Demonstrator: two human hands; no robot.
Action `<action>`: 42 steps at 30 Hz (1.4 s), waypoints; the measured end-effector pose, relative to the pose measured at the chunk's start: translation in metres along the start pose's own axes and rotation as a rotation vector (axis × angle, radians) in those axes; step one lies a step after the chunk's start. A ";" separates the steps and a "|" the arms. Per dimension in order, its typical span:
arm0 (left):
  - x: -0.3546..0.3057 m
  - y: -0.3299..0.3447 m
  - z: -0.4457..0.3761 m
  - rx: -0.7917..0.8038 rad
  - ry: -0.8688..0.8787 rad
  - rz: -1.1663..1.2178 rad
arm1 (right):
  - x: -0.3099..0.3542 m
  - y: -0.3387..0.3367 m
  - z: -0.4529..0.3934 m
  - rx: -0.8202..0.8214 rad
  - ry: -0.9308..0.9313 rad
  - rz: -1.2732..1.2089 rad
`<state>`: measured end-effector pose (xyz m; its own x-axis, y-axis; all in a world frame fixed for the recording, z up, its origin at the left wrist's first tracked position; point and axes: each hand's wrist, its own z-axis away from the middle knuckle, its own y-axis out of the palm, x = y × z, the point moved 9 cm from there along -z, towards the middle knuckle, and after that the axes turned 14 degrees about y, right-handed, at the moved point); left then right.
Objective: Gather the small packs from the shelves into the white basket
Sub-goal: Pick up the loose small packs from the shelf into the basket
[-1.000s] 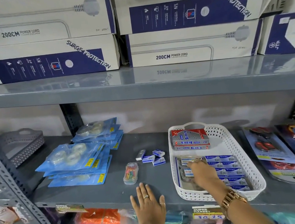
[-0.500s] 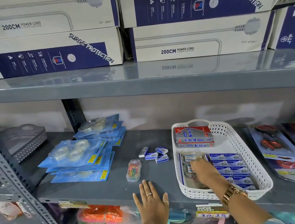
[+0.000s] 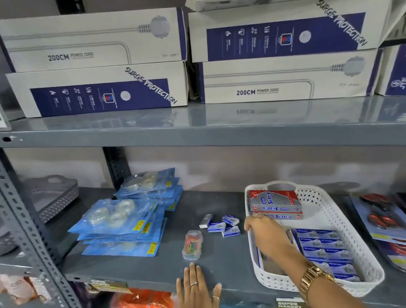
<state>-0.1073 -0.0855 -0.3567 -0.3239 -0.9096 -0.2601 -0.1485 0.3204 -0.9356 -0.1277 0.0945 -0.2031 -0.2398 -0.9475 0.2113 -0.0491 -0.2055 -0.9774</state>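
Several small blue-and-white packs lie loose on the grey middle shelf, just left of the white basket. The basket holds rows of the same blue packs and two red-and-grey boxes at its far end. My right hand hovers over the basket's left rim, fingertips close to the loose packs, with nothing visible in it. My left hand lies flat and open on the shelf's front edge.
A clear case of coloured clips sits in front of the loose packs. Stacks of blue tape packs lie to the left, scissor cards to the right. A grey basket stands far left. Power cord boxes fill the upper shelf.
My right hand has come up from the basket's middle to its left rim, toward the loose packs. My left hand stays flat on the shelf edge. The view shifted left.
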 end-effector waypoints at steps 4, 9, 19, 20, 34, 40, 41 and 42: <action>0.022 -0.011 0.003 -0.003 -0.019 -0.009 | 0.039 0.018 0.000 0.010 -0.121 -0.029; 0.051 -0.020 0.006 0.051 0.011 -0.077 | 0.085 0.043 0.001 0.057 -0.263 0.002; 0.064 -0.041 -0.003 0.135 0.034 -0.103 | 0.139 0.092 0.000 0.178 -0.454 0.148; 0.067 -0.040 -0.004 0.150 0.019 -0.118 | 0.142 0.097 0.000 0.185 -0.470 0.192; 0.069 -0.024 -0.001 0.250 0.017 -0.128 | 0.142 0.092 -0.002 0.083 -0.511 0.388; 0.057 -0.032 0.000 0.315 0.066 -0.139 | 0.091 0.047 -0.014 0.029 -0.227 -0.167; 0.055 -0.033 0.000 0.328 0.066 -0.143 | 0.081 0.041 -0.015 0.039 -0.180 -0.265; 0.052 -0.034 0.000 0.330 0.063 -0.146 | 0.072 0.036 -0.015 0.049 -0.144 -0.338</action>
<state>-0.1187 -0.1438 -0.3380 -0.3796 -0.9183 -0.1123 0.1088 0.0763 -0.9911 -0.1614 0.0229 -0.2228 -0.0792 -0.8479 0.5241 -0.0552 -0.5212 -0.8516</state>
